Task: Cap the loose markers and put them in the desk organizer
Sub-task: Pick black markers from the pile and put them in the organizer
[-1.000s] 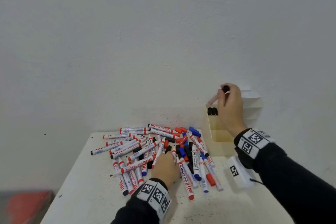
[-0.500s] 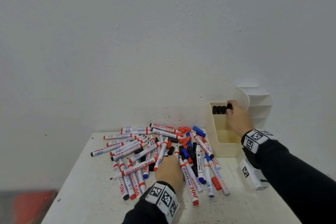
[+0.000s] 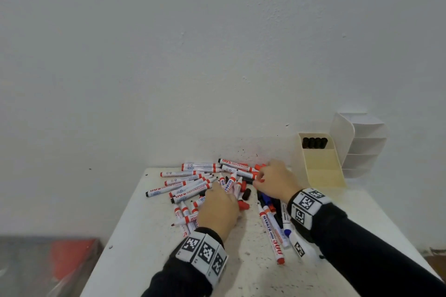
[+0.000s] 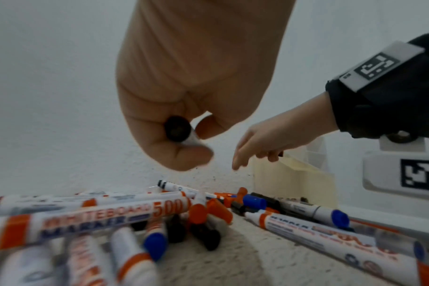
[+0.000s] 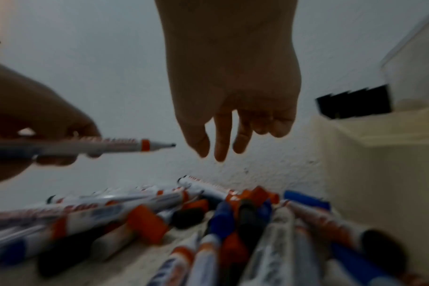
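The left hand (image 4: pixel 184 81) has an uncapped marker (image 5: pixel 105 148) clenched in its fingers, lifted just above the pile (image 3: pixel 217 188), bare tip pointing toward the right hand (image 5: pixel 233 87). That right hand is released, fingers loose and pointing down, holding nothing; it hangs over the far right part of the pile, close above the loose caps (image 3: pixel 243 200) lying among the barrels.

The step in hand looks like capping: one marker is up and ready, and a cap is wanted. By the black end showing from the left fist, I'd guess a black cap is the match, and black ones lie between the two hands on the surface (image 3: pixel 149 224). The next move calls for the right fingers to pinch one out of the jumble without dragging its neighbours, then line it up with the tip and press it home.

The organizer (image 3: pixel 321 166) stands at the back right against the wall, near the right hand, with a few black-capped markers (image 3: pixel 313 143) upright in its rear slot. Most of the pile is unsorted.
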Tool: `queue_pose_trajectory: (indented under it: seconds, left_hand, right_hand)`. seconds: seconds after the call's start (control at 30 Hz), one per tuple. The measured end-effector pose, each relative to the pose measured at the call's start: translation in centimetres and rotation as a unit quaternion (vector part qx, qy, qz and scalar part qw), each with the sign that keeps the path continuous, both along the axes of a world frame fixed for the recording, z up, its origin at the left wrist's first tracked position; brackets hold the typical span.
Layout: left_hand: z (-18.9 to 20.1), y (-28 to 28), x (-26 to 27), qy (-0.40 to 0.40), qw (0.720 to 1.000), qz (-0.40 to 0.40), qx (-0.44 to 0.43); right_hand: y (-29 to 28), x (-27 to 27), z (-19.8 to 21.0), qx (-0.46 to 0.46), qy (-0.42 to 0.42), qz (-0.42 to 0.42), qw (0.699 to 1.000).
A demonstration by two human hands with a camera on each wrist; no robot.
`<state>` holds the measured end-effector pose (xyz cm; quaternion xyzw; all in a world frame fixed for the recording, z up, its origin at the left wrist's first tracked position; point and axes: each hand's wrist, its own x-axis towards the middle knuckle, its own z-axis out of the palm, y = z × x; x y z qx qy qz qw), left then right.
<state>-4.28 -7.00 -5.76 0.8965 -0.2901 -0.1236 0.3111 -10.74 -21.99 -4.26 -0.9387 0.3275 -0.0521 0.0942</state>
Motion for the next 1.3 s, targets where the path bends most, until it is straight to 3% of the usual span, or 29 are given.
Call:
queue_pose_trajectory:
  seconds: [0.07, 0.13, 0.33, 0.57, 0.87, 1.03, 1.3]
  left_hand:
    - [0.1, 1.0, 0.8, -0.016, 1.000, 0.001, -0.010]
    - [0.0, 2.0, 1.4, -0.017, 1.000, 0.003, -0.011]
    - [-0.9, 3.0, 2.4, -0.010, 1.000, -0.011, -0.009]
    - [-1.4, 2.7, 2.4, -0.022, 0.999, -0.028, -0.002]
    - [-1.3, 2.1, 1.3, -0.041, 0.997, -0.057, -0.009]
    - [-1.8, 2.6, 1.2, -0.042, 0.996, -0.084, -0.002]
    - [-2.3, 2.5, 0.9, -0.038, 0.994, -0.086, -0.051]
  right_hand:
    - [1.1, 1.3, -1.9, -0.027, 0.076, 0.006, 0.997]
    - [1.6, 2.1, -3.5, -0.043, 0.089, -0.009, 0.995]
    - [2.0, 3.0, -4.3, -0.026, 0.038, -0.047, 0.998]
    - [1.6, 2.2, -1.0, 0.155, -0.155, -0.006, 0.976]
    - [2.1, 0.6, 0.7, 0.230, -0.112, 0.097, 0.962]
    - [1.8, -0.2, 0.1, 0.318, -0.097, 0.076, 0.940]
    - [2.3, -0.2, 0.3, 0.316, -0.151, 0.048, 0.936]
